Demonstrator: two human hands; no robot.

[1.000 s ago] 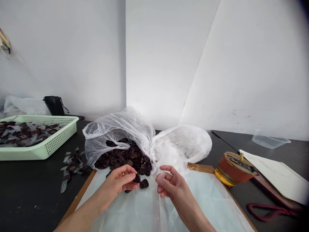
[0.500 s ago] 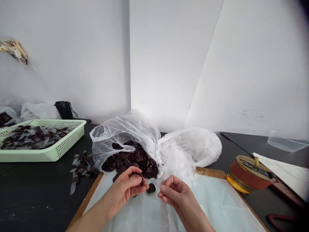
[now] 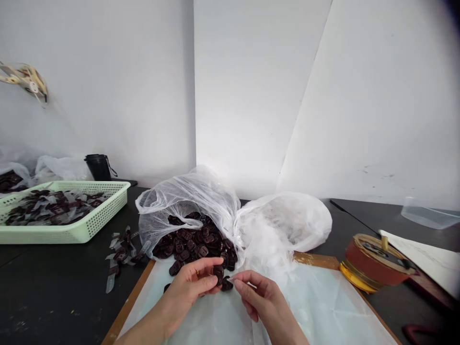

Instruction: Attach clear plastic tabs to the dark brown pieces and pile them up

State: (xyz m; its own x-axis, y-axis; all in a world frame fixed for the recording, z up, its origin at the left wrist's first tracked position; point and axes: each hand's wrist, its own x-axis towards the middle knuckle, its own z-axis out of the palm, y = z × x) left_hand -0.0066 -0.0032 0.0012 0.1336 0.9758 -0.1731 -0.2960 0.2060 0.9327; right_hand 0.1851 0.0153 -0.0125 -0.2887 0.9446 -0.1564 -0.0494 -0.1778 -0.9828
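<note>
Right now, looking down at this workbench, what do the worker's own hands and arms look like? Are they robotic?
No, they are human. The left hand wears a thin, gold-coloured ring; no ring shows on the right hand. Neither hand has a glove. The left forearm and right forearm show no sleeve, watch, cable or marking.

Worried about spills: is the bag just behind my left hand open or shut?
Open: the plastic bag gapes, leaving dark pieces exposed.

Single head-worn view, facing forward and down over black desk (image 3: 53,297), left hand (image 3: 192,285) and right hand (image 3: 261,293) close, white wall (image 3: 118,86) beyond
</note>
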